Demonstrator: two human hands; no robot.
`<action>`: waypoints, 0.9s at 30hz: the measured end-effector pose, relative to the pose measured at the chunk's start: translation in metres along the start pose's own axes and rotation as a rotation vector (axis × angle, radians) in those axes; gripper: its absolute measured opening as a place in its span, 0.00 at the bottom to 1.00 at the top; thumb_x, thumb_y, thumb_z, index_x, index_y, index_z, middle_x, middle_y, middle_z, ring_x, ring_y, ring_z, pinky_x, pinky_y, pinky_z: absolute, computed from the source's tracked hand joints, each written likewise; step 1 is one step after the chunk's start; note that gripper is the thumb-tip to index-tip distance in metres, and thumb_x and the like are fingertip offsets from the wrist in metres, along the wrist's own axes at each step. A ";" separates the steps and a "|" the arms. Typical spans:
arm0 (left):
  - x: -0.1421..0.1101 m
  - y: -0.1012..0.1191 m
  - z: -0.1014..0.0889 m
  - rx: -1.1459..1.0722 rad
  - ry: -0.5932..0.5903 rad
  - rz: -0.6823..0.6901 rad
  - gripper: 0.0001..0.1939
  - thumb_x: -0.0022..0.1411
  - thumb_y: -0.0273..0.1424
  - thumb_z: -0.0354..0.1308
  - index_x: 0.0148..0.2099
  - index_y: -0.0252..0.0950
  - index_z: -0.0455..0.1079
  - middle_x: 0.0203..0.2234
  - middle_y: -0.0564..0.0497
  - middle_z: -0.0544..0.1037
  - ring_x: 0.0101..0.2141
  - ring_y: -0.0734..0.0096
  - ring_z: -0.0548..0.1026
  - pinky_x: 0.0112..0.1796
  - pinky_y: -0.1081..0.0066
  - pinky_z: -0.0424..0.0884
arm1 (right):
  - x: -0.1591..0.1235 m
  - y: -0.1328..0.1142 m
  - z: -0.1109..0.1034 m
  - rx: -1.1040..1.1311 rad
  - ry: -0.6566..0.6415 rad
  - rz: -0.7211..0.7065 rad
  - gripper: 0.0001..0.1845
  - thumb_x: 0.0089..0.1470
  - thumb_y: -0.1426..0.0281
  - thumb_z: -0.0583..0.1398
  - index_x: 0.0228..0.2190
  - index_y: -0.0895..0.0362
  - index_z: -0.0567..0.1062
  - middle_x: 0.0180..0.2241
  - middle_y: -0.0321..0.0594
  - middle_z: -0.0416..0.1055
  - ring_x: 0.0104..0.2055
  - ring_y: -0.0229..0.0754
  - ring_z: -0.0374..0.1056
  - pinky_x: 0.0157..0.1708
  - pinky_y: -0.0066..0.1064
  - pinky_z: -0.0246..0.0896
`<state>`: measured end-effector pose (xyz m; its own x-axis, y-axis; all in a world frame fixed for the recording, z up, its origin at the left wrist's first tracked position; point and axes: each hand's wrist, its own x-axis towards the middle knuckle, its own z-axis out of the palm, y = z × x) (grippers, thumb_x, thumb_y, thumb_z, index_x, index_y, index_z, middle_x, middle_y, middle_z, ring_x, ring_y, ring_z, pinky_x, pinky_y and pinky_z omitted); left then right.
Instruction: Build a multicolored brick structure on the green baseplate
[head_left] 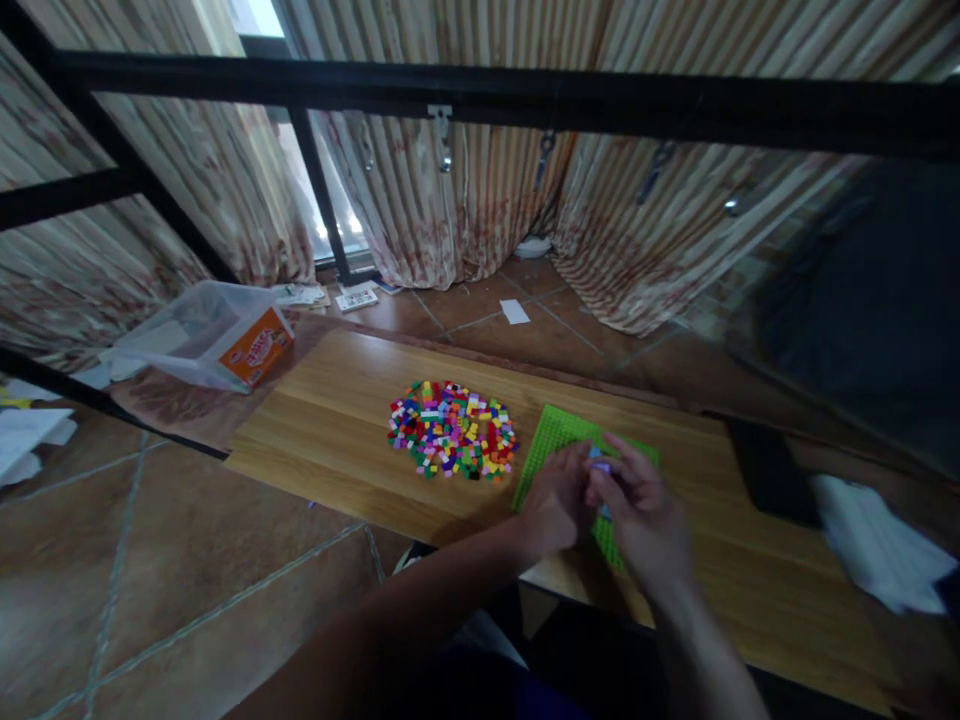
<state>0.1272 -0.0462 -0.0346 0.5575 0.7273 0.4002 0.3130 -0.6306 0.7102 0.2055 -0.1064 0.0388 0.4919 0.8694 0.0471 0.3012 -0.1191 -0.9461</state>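
A green studded baseplate [556, 425] lies on the wooden table, and both hands are over it. My right hand [651, 510] pinches a small purple toy brick [601, 465] between thumb and fingers. Close against it, my left hand [556, 502] has its fingers curled in toward the same spot; what they grip is hidden. Bits of light blue brick [595, 452] show between the hands, and I cannot tell whether they are held or fixed to the plate. Left of the plate is a loose pile of small multicoloured bricks [454, 430].
The wooden table [322, 420] has a dark flat object [772, 470] at its right end, beside white paper or cloth [881, 540]. A clear plastic box [202, 335] with an orange label stands beyond the left end. A black metal bar [495, 92] crosses in front of the curtains.
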 end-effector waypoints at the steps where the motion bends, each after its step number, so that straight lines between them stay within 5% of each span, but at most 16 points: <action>1: -0.001 -0.001 -0.002 -0.013 -0.010 -0.002 0.27 0.63 0.29 0.50 0.64 0.35 0.55 0.53 0.42 0.71 0.53 0.58 0.70 0.53 0.55 0.70 | 0.003 0.006 -0.012 -0.028 0.072 0.008 0.28 0.52 0.58 0.61 0.53 0.53 0.69 0.38 0.42 0.77 0.35 0.44 0.73 0.38 0.38 0.69; 4: -0.002 -0.002 -0.005 -0.035 -0.027 -0.058 0.29 0.64 0.28 0.49 0.66 0.34 0.50 0.53 0.40 0.71 0.53 0.57 0.70 0.54 0.54 0.69 | 0.016 0.026 -0.039 -0.161 0.247 0.038 0.20 0.47 0.58 0.64 0.40 0.56 0.74 0.34 0.45 0.78 0.36 0.48 0.74 0.38 0.39 0.69; 9: -0.003 -0.004 -0.002 -0.079 0.001 -0.109 0.29 0.63 0.28 0.50 0.65 0.33 0.52 0.54 0.40 0.72 0.54 0.58 0.71 0.55 0.54 0.68 | 0.038 0.047 -0.047 -0.214 0.157 -0.015 0.15 0.48 0.57 0.62 0.32 0.56 0.77 0.33 0.44 0.78 0.36 0.48 0.74 0.40 0.41 0.68; 15: -0.001 -0.005 -0.002 -0.144 0.049 -0.118 0.29 0.63 0.27 0.51 0.65 0.35 0.53 0.52 0.42 0.74 0.52 0.61 0.73 0.54 0.57 0.70 | 0.054 0.051 -0.037 -0.335 -0.045 -0.143 0.16 0.56 0.60 0.55 0.37 0.53 0.80 0.38 0.42 0.78 0.42 0.47 0.73 0.47 0.43 0.65; 27: 0.001 -0.004 -0.004 -0.147 0.052 -0.103 0.28 0.62 0.27 0.51 0.64 0.35 0.54 0.51 0.43 0.75 0.51 0.61 0.74 0.54 0.56 0.71 | 0.064 0.052 -0.029 -0.434 -0.162 -0.241 0.22 0.60 0.66 0.50 0.53 0.50 0.72 0.42 0.40 0.78 0.49 0.47 0.71 0.51 0.44 0.64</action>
<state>0.1234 -0.0420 -0.0354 0.4870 0.8013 0.3474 0.2484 -0.5084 0.8245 0.2762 -0.0707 0.0022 0.2444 0.9556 0.1648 0.7185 -0.0643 -0.6926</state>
